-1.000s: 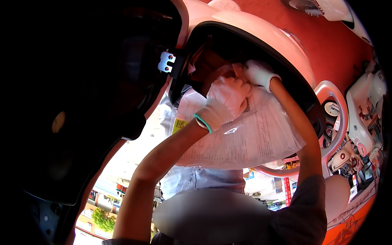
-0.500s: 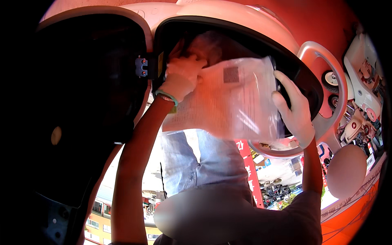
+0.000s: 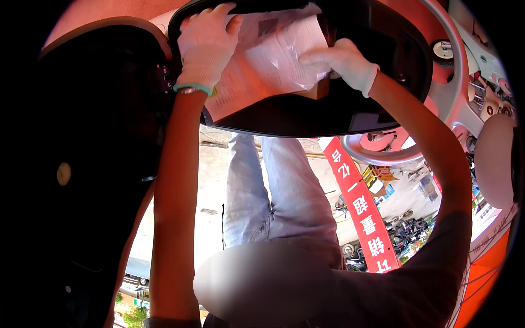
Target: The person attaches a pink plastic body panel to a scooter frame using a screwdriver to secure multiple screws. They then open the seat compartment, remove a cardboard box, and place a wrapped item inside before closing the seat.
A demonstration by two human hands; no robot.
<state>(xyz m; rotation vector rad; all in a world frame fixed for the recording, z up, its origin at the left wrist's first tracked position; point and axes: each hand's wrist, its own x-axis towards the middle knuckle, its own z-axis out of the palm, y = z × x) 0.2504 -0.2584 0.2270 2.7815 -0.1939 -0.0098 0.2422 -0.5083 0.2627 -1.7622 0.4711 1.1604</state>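
A clear plastic bag (image 3: 262, 68) with printed papers inside lies tilted in a black, rounded storage bin (image 3: 273, 121). Both my hands wear white gloves. At the bag's left end, my left hand (image 3: 205, 46) is closed on the plastic, its thumb toward the bag's middle. My right hand (image 3: 350, 65) grips the right end, with its fingers lying across the crumpled plastic. Under that end shows the corner of a small brown box (image 3: 320, 91). The bag covers most of what lies beneath it.
A raised black lid (image 3: 104, 98) stands left of the bin. A silver curved rail (image 3: 462, 82) loops around the right side, with a wheel (image 3: 442, 50) beyond. Below, a red banner (image 3: 361, 210) lies beside my jeans-clad legs (image 3: 295, 202).
The bag has moved away from me, from hanging over the near rim to lying within the bin. My left hand has gone up and left; my right hand has moved left.
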